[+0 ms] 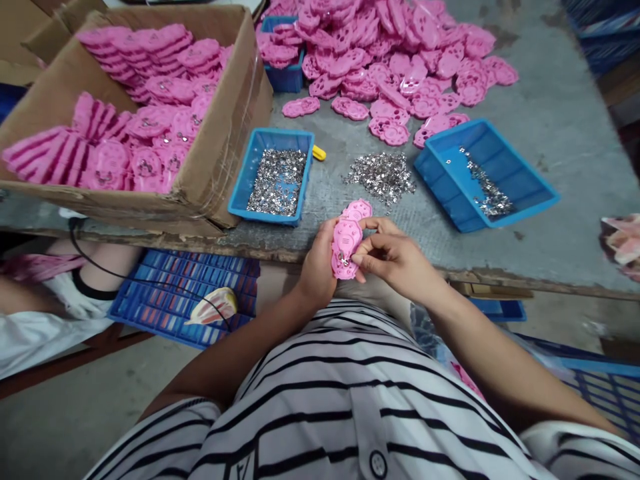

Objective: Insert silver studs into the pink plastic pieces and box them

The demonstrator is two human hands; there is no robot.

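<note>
My left hand (316, 267) grips a pink plastic part (349, 237) by its left side, just over the near edge of the table. My right hand (393, 257) pinches a small metal piece against the lower end of that pink part. A loose heap of small silver metal pieces (381, 176) lies on the grey table just beyond the hands. A blue tray (253, 167) full of the same metal pieces stands to the left of the heap. Another blue tray (520, 175) to the right holds only a few.
A large pile of pink parts (400, 60) covers the far table. An open cardboard box (235, 113) at the left holds stacked pink parts. A blue bin (287, 79) sits behind it. Blue crates (150, 293) lie under the table, beside another person's leg (95, 263).
</note>
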